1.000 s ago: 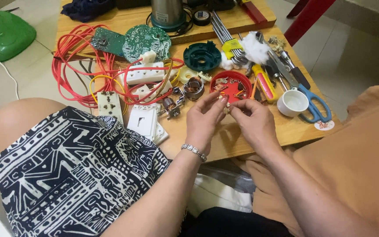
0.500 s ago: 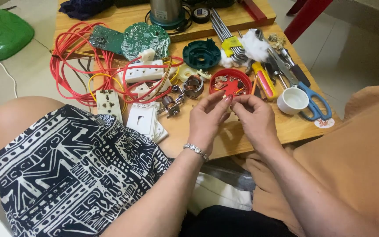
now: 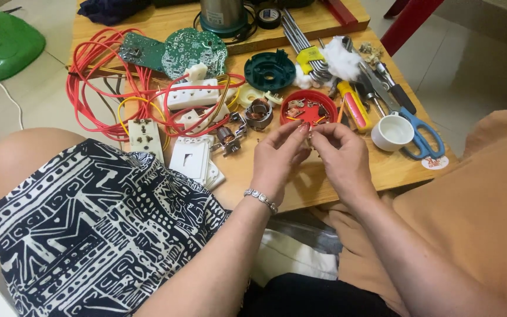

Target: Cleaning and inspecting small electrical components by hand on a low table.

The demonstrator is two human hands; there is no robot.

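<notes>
Both hands meet over the near edge of the wooden table [image 3: 382, 170]. The left hand [image 3: 277, 155], a bracelet [image 3: 263, 199] at its wrist, and the right hand [image 3: 341, 152] have fingertips pinched together on a small part [image 3: 309, 136] between them — too small and too hidden to identify. Just beyond the fingertips sits a red round lid [image 3: 309, 108] holding small metal bits. To its right stand a white cup [image 3: 392, 131] and blue-handled scissors [image 3: 421, 132]; to its left lie a motor coil [image 3: 259, 113] and white switch plates [image 3: 192, 158]. Farther off — a dark green round part [image 3: 270, 70], a white power strip [image 3: 195, 94] among red wires [image 3: 89, 88], and green circuit boards [image 3: 195, 51].
</notes>
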